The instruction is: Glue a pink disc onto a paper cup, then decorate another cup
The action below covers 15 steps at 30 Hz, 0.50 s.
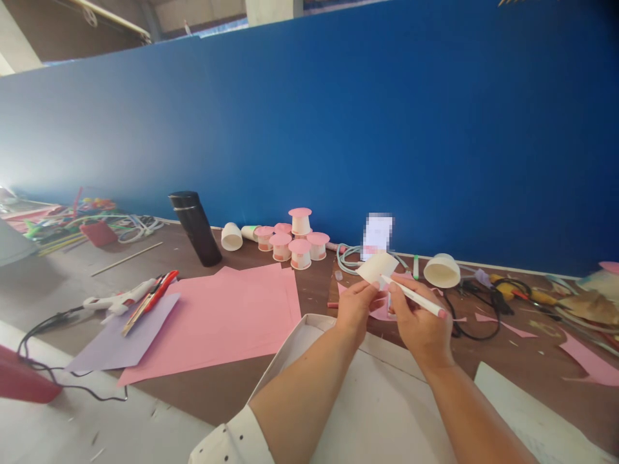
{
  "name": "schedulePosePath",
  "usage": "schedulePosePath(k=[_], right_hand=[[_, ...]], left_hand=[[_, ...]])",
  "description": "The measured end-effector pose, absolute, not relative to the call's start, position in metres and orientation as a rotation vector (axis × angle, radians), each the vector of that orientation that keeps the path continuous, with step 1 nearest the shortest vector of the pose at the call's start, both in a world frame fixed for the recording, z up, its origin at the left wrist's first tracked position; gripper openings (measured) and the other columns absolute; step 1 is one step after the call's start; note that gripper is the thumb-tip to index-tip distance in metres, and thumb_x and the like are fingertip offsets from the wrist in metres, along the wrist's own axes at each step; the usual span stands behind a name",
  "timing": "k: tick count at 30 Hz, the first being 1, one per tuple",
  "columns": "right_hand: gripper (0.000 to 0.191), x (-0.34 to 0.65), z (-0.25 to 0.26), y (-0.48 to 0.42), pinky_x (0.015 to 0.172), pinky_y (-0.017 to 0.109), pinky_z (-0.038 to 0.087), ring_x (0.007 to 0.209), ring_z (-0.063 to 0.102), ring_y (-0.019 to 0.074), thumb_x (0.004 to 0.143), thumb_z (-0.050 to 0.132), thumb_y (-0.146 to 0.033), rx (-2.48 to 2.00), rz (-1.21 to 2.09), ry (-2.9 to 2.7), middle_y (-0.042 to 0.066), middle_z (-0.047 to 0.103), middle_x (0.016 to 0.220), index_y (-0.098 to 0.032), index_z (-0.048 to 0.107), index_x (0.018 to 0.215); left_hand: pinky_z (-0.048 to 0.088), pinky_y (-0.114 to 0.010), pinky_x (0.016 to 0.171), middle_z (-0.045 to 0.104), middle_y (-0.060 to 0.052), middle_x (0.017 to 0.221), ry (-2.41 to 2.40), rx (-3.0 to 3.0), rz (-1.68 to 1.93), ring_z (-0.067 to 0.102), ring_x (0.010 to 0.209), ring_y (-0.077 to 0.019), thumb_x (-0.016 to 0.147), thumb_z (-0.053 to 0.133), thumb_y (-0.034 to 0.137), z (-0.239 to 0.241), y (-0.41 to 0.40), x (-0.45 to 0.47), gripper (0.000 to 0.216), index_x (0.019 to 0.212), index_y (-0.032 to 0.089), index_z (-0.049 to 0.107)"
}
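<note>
My left hand (356, 308) is closed, pinching the lower edge of a small cream piece of paper (378, 267) between thumb and fingers. In my right hand (423, 327) is a white marker (416, 299) with a pink end towards me, its other end at the paper. Whether its tip touches the paper I cannot tell. Both hands are above a pale shallow box lid (372, 386). Just behind the paper stands a phone with a blurred screen (378, 233). To the right of it, a white paper cup (442, 270) lies on its side.
Several small cups with pink discs (300, 252) are grouped by the blue partition (309, 116). A black flask (196, 229), pink sheets (227, 316), a red cutter (152, 299) and a glue gun (120, 298) occupy the left. Cables (483, 322) and pink scraps (590, 357) lie right.
</note>
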State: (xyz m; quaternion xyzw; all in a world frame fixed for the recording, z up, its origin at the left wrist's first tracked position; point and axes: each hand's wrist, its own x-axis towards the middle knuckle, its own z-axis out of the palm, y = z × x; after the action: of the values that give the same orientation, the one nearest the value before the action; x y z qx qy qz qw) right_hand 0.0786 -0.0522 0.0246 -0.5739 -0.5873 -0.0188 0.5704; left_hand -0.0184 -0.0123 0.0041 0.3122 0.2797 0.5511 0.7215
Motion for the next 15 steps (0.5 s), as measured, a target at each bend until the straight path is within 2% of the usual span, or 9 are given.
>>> schedulePosePath(k=[8,15], right_hand=[[0.025,0.0793,0.0233,-0.0516,0.068,0.030,0.052,0.073,0.066,0.0183,0.084,0.056,-0.035,-1.330,-0.025,-1.385,0.008,0.070,0.086,-0.018,0.067,0.100],[0.025,0.0790,0.0228,-0.0515,0.075,0.033,0.052,0.085,0.066,0.0213,0.084,0.057,-0.035,-1.347,-0.037,-1.381,0.009,0.070,0.092,-0.019,0.067,0.098]], left_hand=[[0.047,-0.032,0.081,0.065,-0.011,0.091,0.605,0.702,1.223,0.061,0.081,-0.0172,0.064,0.077,0.037,0.0013,-0.0106,-0.0181,0.041,0.094,0.010,0.071],[0.046,-0.032,0.081,0.064,-0.011,0.092,0.594,0.699,1.219,0.060,0.083,-0.0171,0.064,0.077,0.036,0.0018,-0.0112,-0.0182,0.039,0.092,0.010,0.071]])
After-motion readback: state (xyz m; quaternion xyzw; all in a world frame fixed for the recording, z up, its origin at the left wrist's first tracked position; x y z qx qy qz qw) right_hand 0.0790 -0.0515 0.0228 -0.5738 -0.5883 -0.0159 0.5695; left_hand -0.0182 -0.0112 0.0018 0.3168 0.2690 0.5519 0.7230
